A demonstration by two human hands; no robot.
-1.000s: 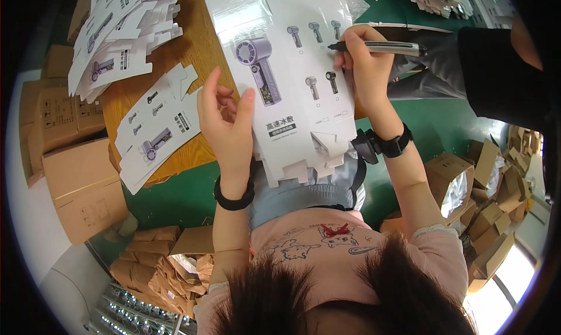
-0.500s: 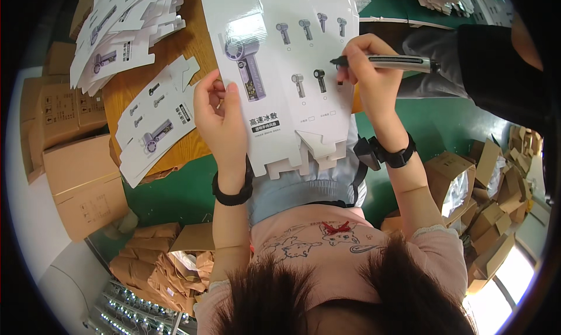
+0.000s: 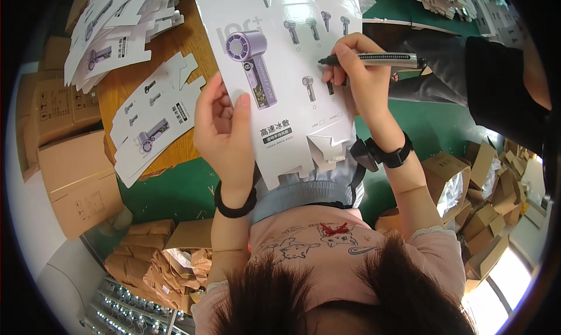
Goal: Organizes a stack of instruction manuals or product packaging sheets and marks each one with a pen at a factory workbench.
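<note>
My left hand (image 3: 227,127) grips the left edge of a flat, unfolded white box sheet (image 3: 280,69), its thumb on top. The sheet is printed with a large purple handheld fan and several smaller fans, and it lies tilted over my lap and the table edge. In my right hand (image 3: 365,78) is a black-and-silver marker pen (image 3: 391,60), its dark tip pointing left over the small fan pictures. I cannot tell whether the tip touches the sheet. Left of my left hand, a few similar box sheets (image 3: 166,101) overlap on the table.
A tall pile of printed box sheets (image 3: 120,28) stands on the wooden table (image 3: 201,34) at the far left. Brown cartons (image 3: 79,174) line the left, and open cartons (image 3: 447,174) the right. Another person's dark sleeve (image 3: 497,81) is at the far right.
The box sheet has turned slightly and its lower edge has shifted right and nearer me. My right hand and the marker have moved a little left. My left hand still grips the sheet.
</note>
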